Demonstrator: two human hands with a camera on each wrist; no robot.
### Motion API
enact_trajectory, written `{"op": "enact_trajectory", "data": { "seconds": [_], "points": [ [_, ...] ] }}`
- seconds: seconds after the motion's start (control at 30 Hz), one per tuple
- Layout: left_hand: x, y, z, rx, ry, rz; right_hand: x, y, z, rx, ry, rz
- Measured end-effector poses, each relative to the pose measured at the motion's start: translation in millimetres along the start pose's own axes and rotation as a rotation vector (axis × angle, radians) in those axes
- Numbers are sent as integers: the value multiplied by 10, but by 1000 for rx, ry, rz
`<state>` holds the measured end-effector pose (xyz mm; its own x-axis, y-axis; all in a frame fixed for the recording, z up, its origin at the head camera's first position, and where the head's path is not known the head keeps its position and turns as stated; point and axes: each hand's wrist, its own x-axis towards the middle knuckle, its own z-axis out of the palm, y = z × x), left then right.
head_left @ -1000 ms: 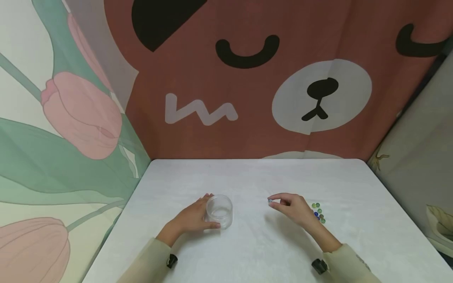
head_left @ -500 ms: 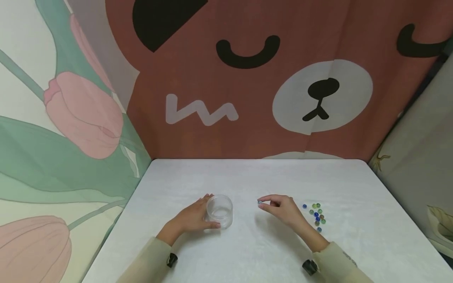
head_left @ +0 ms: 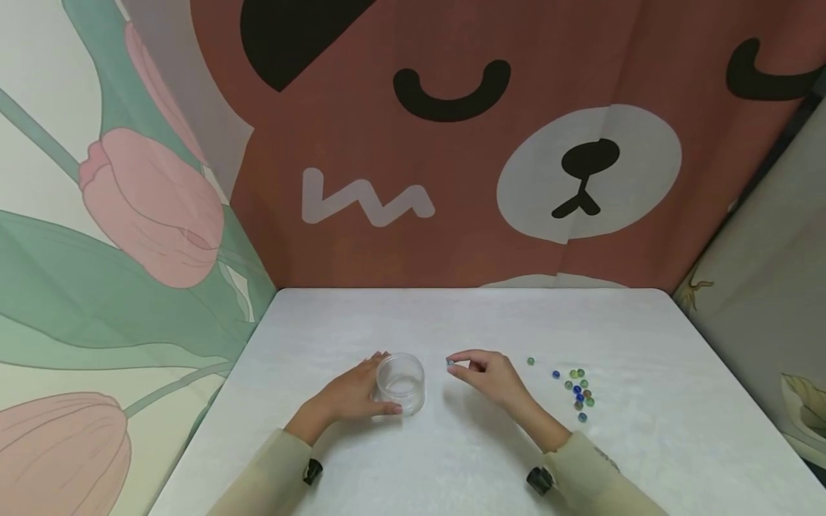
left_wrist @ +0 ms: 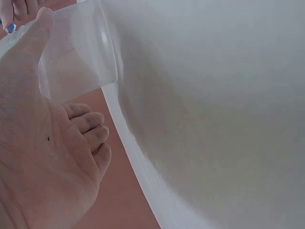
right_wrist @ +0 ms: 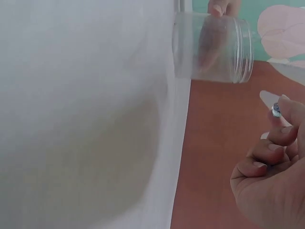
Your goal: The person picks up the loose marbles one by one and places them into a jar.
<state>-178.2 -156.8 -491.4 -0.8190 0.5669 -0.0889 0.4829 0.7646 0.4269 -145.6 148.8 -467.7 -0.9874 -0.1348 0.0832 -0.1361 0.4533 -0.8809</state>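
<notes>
Two hands work mid-table: left hand [head_left: 351,395] grips the jar [head_left: 401,383]; right hand [head_left: 485,373] pinches a marble [head_left: 449,362] just beside its rim. Only the head view shows loose marbles [head_left: 577,390] rightward, with bare table [head_left: 464,315] behind.

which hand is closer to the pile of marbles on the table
Right. The right hand is just to the left of the marbles, pinching one marble. The left hand is farther left, holding the clear jar.
</notes>
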Motion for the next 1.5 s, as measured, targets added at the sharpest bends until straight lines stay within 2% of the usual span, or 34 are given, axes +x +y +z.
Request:
{"op": "enact_trajectory", "data": {
  "seconds": [0.37, 0.8, 1.1, 1.5],
  "points": [
    [16, 7, -12, -15, 13, 30, 85, -115, 217, 44, -10, -17],
    [12, 36, -16, -27, -9, 11, 188, -149, 521, 55, -87, -64],
    [-3, 51, -35, -10, -11, 0, 260, -112, 631, 44, -115, -82],
    [3, 58, -37, 18, -32, -14, 264, -108, 687, 58, -126, -34]
  ]
}}
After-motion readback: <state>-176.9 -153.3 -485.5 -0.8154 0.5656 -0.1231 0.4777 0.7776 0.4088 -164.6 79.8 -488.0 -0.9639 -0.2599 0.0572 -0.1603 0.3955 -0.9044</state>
